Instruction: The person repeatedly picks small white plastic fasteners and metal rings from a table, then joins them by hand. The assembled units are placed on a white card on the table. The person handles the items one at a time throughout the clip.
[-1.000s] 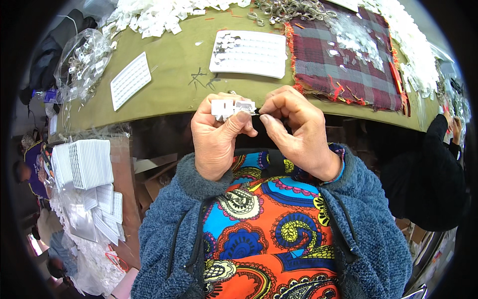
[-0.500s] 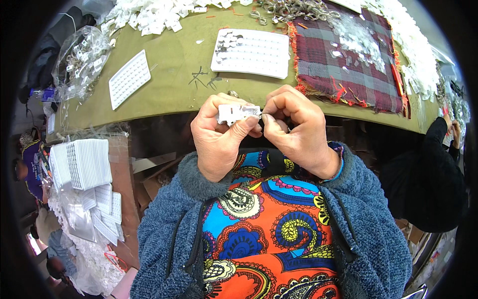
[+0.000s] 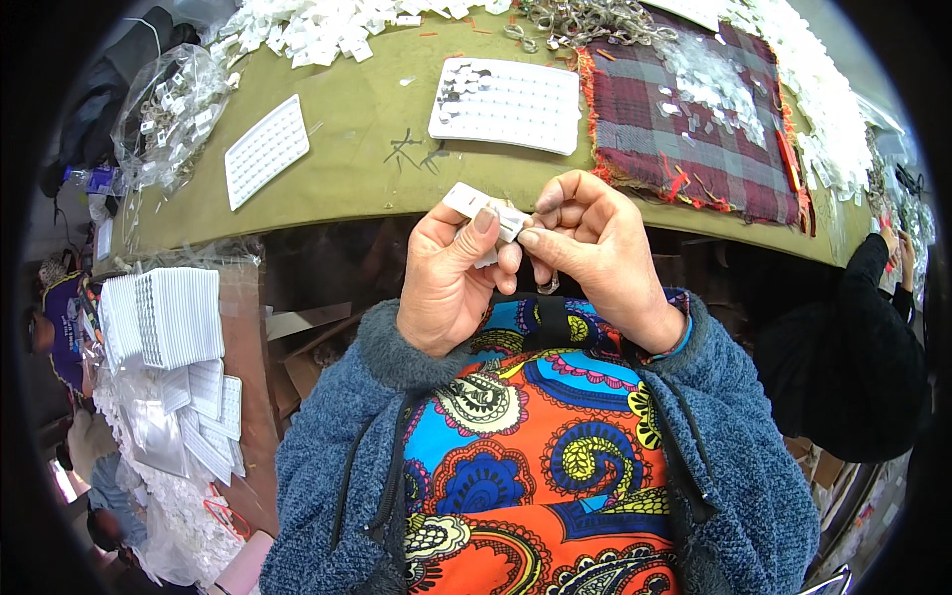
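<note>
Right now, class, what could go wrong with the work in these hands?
The small white plastic part, pinched in the left hand's fingers, might slip and drop, since it is held up by the near edge of the green table. The round pieces bunched at the left end of the white tray could scatter if bumped. The plaid cloth's frayed edge might snag, disturbing the small pale pieces on it.

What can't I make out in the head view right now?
- White plastic piece: underside, head view, hidden by the left hand.
- Right hand: whatever its fingertips may pinch, head view, too small and partly covered.
- Heap of white parts: far side, head view, cut off by the top edge.
</note>
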Demonstrator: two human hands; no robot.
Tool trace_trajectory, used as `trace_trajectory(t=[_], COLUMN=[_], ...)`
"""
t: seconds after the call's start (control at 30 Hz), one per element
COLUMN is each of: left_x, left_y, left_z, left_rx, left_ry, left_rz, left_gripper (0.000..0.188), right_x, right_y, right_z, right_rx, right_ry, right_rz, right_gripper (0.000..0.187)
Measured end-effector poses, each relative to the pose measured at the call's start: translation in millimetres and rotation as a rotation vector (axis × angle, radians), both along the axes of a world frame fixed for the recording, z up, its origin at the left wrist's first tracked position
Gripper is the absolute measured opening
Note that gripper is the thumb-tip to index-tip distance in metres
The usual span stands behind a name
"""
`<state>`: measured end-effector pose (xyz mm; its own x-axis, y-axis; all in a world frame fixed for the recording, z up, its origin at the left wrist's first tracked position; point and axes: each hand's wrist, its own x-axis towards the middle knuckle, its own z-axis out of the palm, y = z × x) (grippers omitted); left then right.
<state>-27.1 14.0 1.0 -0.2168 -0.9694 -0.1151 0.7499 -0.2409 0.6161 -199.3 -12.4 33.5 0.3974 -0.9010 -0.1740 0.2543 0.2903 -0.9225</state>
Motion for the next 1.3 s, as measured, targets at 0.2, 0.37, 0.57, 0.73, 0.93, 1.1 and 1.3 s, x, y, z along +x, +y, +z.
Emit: trace_trajectory(t=[0.2,0.37,0.57,0.73,0.93,1.1,1.3], left_x=[-2,-2,3,3,16,35,52], left_y=[0,-1,-4,-5,-6,-18,-27], left_z=[-2,-6,-14,-15,-4,-3,-7], left_rx=[0.156,0.113,-0.035,0.045,0.068,0.046,0.038], left_ry=[0.245,0.24,0.025,-0.116,-0.184,-0.006,0.195], left_rz=[-0.084,-0.071,-0.01,-0.02,-0.05,-0.052,-0.068], left_gripper=[0.024,0.026,0.02,0.015,0.014,0.018,0.018], right_x=[-1,-2,-3,5,18,14,47], right_y=[4,4,-7,-12,-20,-63,-109], right_z=[-5,-8,-6,-6,0,15,3], right_rx=[-0.025,-0.065,-0.897,-0.791,-0.688,-0.718,-1.204], right_ry=[-0.06,0.002,0.488,0.574,0.586,0.662,0.86], right_rz=[-0.022,-0.007,-0.163,-0.017,-0.021,-0.082,-0.043], right_gripper=[0.026,0.017,0.012,0.015,0.009,0.01,0.02])
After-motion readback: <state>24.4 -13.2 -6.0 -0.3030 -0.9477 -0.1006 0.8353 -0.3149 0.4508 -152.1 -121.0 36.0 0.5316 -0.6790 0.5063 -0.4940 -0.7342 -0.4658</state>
